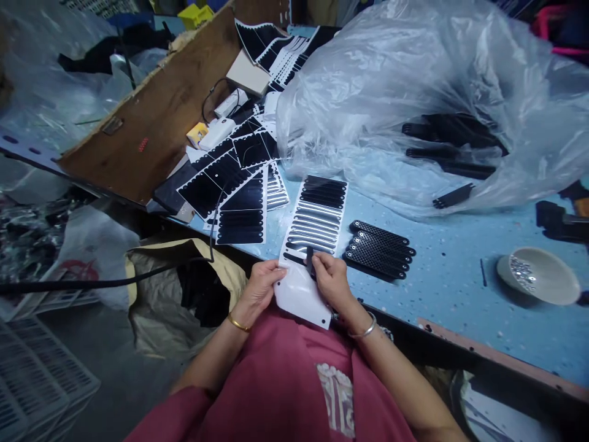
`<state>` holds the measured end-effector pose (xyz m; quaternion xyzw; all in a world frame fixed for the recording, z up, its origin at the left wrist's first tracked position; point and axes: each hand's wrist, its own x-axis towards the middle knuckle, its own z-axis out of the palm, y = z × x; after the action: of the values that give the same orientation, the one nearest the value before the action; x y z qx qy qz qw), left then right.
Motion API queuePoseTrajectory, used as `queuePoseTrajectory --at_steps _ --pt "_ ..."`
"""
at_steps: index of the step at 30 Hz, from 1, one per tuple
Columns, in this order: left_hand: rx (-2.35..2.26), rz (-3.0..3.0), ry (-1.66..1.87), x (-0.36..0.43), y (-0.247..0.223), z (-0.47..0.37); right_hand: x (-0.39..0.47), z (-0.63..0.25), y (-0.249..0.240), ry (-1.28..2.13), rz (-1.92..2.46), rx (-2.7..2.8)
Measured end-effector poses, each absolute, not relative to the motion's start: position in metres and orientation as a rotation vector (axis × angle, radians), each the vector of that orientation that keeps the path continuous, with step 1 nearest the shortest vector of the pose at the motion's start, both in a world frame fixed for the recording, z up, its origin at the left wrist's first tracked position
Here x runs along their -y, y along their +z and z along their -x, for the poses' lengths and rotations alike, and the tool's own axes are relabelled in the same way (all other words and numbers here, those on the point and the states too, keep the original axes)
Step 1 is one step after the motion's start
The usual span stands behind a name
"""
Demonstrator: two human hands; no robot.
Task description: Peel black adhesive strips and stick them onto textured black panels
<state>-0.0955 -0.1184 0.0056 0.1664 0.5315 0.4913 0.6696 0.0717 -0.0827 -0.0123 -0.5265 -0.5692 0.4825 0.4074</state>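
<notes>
Pinching one dark strip (310, 265) between closed thumb and fingers, the right hand (334, 279) sits over the lower part of one white-backed sticker sheet (317, 218). The left hand (260, 285) grips that sheet's left edge, thumb and fingers closed. Just right of the sheet, about five textured black bars (380, 250) overlap on the blue tabletop (451, 258). Farther right, one pale bowl (559, 279) holds uncountable small metal pieces (523, 273); beyond the bars bulges one plastic bag (400, 67).

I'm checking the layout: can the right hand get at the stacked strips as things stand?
Probably yes: the stacked strips lie on the table beside the right hand, with nothing seen in between. It holds a dark piece, though, which may limit its grip.
</notes>
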Motion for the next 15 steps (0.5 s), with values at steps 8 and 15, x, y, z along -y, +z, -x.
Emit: queuePoseTrajectory --at_steps 8,15 --pt "-1.493 -0.536 1.147 0.122 -0.010 0.104 0.078 -0.114 0.039 1.186 1.183 0.920" --pt "-1.959 -1.391 1.289 0.125 0.017 0.097 0.107 -0.187 0.040 0.493 1.346 1.669"
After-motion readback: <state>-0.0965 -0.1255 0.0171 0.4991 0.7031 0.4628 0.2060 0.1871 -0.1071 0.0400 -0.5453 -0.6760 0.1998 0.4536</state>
